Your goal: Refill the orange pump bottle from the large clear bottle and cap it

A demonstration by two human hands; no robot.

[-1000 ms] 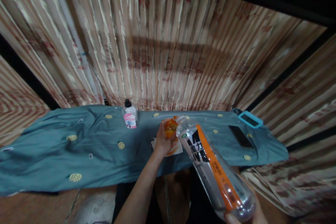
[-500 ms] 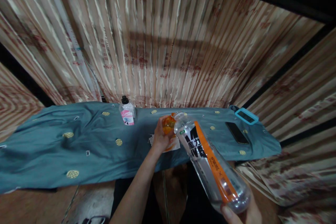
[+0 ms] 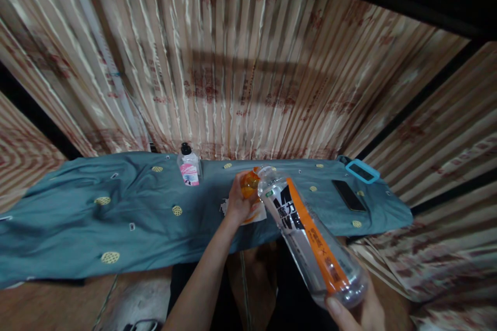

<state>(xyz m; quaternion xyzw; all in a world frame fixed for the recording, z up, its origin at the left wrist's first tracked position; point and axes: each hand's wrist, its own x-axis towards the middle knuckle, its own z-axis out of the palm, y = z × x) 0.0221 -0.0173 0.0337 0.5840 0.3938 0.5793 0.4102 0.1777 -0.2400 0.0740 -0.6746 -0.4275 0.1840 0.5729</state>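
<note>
My right hand [image 3: 355,307] is closed around the base of a large clear plastic drink bottle [image 3: 306,232] with a silver and orange label. The bottle is tilted, its mouth down to the left. There it meets the opening of a small orange, see-through bottle [image 3: 249,184], which my left hand [image 3: 237,200] grips from the left. Whether the two mouths touch, I cannot tell. Below the orange bottle, a white and orange piece of paper or tissue [image 3: 256,215] lies on the cloth, partly hidden by my left hand.
A teal patterned cloth [image 3: 147,227] covers the narrow table. At the back left stands a clear bottle with black cap and pink label [image 3: 189,166]. To the right lie a black phone [image 3: 348,195] and a light-blue-framed device [image 3: 362,171]. A pleated curtain [image 3: 240,72] hangs behind.
The drink bottle's base has shifted very slightly down and left with my right hand. My left hand and the orange bottle stay in nearly the same place.
</note>
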